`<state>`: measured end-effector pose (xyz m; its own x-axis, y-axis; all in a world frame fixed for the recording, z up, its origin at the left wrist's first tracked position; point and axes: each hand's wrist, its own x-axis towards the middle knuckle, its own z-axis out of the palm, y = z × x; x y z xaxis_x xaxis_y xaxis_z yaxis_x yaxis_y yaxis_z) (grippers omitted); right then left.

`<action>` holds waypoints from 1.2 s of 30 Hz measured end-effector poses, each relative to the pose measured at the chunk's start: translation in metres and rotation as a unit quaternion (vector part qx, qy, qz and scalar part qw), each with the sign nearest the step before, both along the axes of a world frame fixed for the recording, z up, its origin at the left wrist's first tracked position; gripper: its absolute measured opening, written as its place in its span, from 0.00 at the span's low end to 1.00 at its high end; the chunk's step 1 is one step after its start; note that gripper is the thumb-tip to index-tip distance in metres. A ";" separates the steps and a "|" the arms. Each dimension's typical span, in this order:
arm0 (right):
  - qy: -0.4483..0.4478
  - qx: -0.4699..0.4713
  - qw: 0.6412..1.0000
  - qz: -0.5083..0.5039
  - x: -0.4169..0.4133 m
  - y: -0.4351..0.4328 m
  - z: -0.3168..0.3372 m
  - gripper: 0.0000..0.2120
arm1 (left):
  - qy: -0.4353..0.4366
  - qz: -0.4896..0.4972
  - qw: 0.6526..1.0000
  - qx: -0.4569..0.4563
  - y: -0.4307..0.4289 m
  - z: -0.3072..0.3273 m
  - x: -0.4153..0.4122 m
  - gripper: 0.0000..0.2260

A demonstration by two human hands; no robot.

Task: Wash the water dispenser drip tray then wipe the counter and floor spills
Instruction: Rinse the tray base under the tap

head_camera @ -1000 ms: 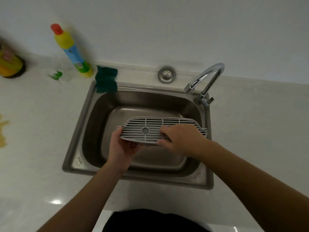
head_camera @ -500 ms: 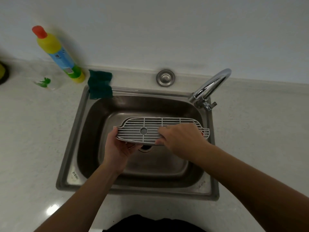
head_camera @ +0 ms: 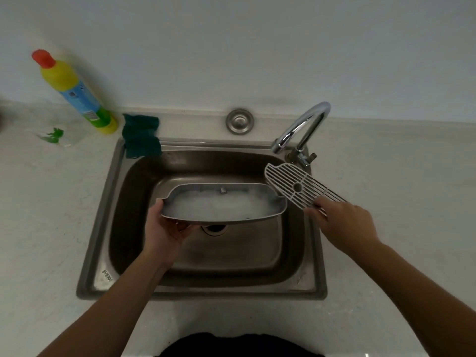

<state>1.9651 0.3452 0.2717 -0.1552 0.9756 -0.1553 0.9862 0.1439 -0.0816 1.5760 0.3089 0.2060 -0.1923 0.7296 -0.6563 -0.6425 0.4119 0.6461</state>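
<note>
Head view, risk of spilling: I hold the shallow grey plastic drip tray (head_camera: 223, 204) level above the stainless steel sink basin (head_camera: 123, 202), and it carries a pool of cloudy water. I judge that a tilt toward my body could send that water over the front rim onto the pale stone counter (head_camera: 51, 228), since only one end is supported.
Head view, risk of dropping: the grey slatted plastic grate (head_camera: 301, 188) hangs out over the sink's right rim, just below the curved chrome tap (head_camera: 304, 127). If my pinch slips, I judge it could clatter onto the counter or knock the tap.
Head view, left hand: my left hand (head_camera: 164, 228) is curled under the tray's left end, thumb on the rim, fingers beneath, gripping it firmly.
Head view, right hand: my right hand (head_camera: 342, 220) is nearly closed, fingertips (head_camera: 313, 211) pinching the grate's near end.
Head view, nearby: a dark green cloth (head_camera: 141, 136) drapes over the sink's back-left corner beside a yellow detergent bottle with a red cap (head_camera: 74, 94).
</note>
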 end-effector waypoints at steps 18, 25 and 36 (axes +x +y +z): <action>-0.138 -0.009 0.986 -0.096 0.060 -0.049 -0.074 0.14 | 0.250 -0.065 0.965 0.056 -0.005 0.027 0.002 0.16; -0.073 0.001 0.989 -0.129 0.062 -0.048 -0.078 0.15 | 0.405 -0.150 0.882 0.188 -0.006 0.062 0.011 0.14; 0.037 0.031 0.984 -0.173 0.050 -0.041 -0.060 0.13 | 0.616 -0.334 0.635 0.325 -0.003 0.089 0.017 0.32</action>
<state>2.0151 0.3039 0.2115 0.1796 0.9793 -0.0939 0.9686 -0.1927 -0.1573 1.5930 0.3062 0.2955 0.2269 0.9582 0.1744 0.6929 -0.2847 0.6624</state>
